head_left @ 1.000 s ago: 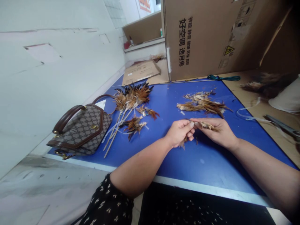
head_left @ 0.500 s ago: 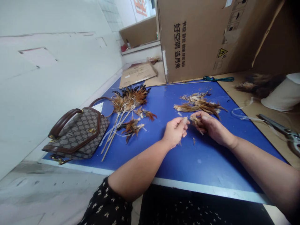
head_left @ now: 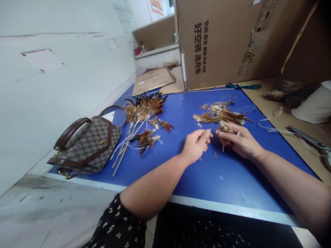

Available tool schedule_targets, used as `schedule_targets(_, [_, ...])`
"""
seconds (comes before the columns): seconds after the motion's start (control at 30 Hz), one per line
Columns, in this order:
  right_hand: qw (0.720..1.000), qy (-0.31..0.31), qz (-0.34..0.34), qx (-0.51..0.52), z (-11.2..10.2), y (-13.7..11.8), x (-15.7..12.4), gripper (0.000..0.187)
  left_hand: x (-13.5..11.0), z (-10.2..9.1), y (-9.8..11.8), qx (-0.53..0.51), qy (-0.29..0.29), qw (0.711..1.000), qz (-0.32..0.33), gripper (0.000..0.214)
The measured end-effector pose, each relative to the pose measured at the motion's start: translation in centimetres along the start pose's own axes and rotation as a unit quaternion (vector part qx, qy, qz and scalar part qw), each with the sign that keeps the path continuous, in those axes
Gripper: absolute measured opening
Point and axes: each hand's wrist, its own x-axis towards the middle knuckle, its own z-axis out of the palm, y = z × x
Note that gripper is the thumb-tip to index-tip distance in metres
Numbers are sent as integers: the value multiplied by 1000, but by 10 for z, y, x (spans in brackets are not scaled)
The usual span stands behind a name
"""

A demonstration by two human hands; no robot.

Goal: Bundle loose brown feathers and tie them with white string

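Over the blue table mat [head_left: 222, 193] my right hand [head_left: 240, 139] grips a small bunch of brown feathers [head_left: 225, 128], their pale ends turned up. Just left of it, my left hand [head_left: 196, 145] is closed in a pinch, with a pale wispy tip showing between thumb and forefinger; it looks like feather, though most is hidden. A small gap parts the two hands. Behind them lies a pile of loose brown feathers [head_left: 222, 114]. To the left are feather clusters [head_left: 144, 109] on thin pale sticks [head_left: 124, 151], and a smaller feather bunch [head_left: 146, 139].
A patterned handbag [head_left: 88, 144] stands at the left by the wall. Behind the mat rises a large cardboard box [head_left: 222, 44]. On the right are pliers-like cutters [head_left: 307, 137], a white cone [head_left: 314, 103], dark feathers [head_left: 284, 93] and a teal cord [head_left: 243, 86].
My right hand has turned and drawn slightly away to the right, so the feather bunch's ends now face up. My left hand stays pinched, nearly in place.
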Motion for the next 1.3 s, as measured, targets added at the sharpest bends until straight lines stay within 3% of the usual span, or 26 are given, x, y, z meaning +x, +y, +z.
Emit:
schedule_targets(0.23, [996, 45, -39, -67, -1, 4, 2, 31, -2, 1, 2, 18, -2, 1000, -10, 40])
schedule_targets(0.53, [961, 197, -85, -176, 1, 6, 6, 36, -2, 0, 3, 22, -12, 999, -40, 45])
schedule_targets(0.73, [952, 251, -92, -150, 1, 6, 7, 33, -4, 2, -2, 47, 15, 998, -28, 41])
schedule_targets(1.0, [987, 147, -55, 14, 17, 4, 3, 38, -11, 8, 10, 195, 11, 957, 214, 23])
schedule_targets(1.13, [991, 117, -27, 57, 21, 4, 2, 43, -12, 8, 19, 182, 9, 951, 249, 22])
schedule_targets(1.3, [995, 65, 16, 73, 18, 7, 1, 42, -12, 9, 21, 155, -18, 961, 231, 23])
